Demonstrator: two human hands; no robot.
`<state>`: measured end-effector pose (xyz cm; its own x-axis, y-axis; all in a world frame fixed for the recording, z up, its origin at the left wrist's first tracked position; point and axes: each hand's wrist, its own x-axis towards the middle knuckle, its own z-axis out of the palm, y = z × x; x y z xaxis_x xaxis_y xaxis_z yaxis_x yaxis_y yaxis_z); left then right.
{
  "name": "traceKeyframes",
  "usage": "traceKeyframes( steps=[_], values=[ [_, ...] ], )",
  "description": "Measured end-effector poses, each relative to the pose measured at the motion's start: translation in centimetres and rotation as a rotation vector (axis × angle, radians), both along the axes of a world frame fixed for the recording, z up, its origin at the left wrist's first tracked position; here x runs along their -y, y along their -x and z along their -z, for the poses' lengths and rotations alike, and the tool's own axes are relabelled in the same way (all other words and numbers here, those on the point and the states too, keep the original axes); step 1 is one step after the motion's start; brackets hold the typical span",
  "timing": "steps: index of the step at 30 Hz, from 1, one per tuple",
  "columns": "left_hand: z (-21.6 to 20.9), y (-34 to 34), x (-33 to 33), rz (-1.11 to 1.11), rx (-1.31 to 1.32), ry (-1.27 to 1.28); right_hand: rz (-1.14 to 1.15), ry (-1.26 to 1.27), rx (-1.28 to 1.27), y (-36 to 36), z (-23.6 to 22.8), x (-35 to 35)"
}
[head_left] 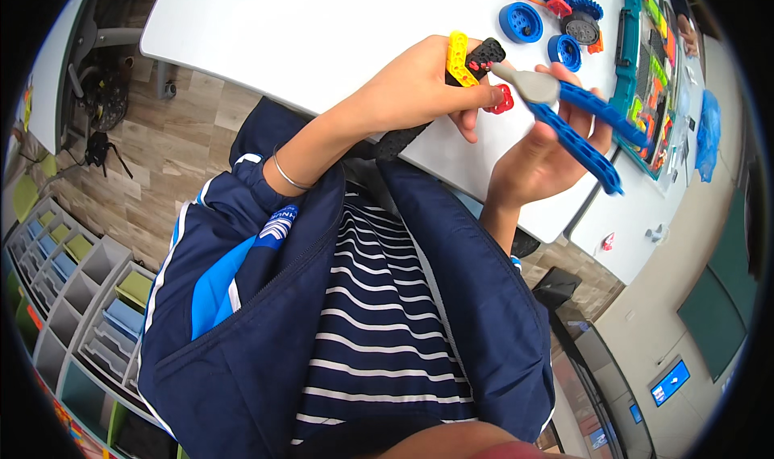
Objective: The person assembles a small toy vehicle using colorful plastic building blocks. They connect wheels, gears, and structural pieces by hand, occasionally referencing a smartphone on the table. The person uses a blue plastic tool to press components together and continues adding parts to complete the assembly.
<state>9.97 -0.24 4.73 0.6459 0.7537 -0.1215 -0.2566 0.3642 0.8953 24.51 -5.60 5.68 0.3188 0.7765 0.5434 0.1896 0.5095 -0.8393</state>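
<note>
Over the white table [322,32], left hand [419,88] pinches a yellow-black beam assembly [468,60] while right hand [540,157] grips blue beams [584,124]; the red connector [502,99] between them could slip out.

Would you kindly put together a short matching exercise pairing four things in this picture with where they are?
Things:
1. yellow perforated plastic beam
2. blue perforated plastic beams with a grey connector
3. blue plastic wheel hub
4. teal plastic parts tray

Places:
A. lying alone on the white table, beyond the hands
B. held in the left hand
C. at the table's right side, filled with coloured pieces
D. held in the right hand

Pairs: 1-B, 2-D, 3-A, 4-C
</note>
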Motion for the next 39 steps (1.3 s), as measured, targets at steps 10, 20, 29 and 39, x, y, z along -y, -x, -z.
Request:
traceKeyframes(
  steps=[10,20,29,39],
  values=[
    [-0.5,0.1,0.0,-0.065,0.045,0.053,0.427,0.362,0.792,-7.0,-1.0,0.1],
    [-0.8,0.3,-0.3,-0.015,0.071,0.098,0.010,0.217,0.774,-4.8,-2.0,1.2],
    [-1.2,0.5,-0.1,0.079,0.019,0.195,-0.239,0.462,-0.027,-2.6,-2.1,0.4],
    [-1.6,0.1,0.2,0.019,-0.040,0.125,-0.205,0.535,0.107,-1.6,-2.0,0.1]
  ],
)
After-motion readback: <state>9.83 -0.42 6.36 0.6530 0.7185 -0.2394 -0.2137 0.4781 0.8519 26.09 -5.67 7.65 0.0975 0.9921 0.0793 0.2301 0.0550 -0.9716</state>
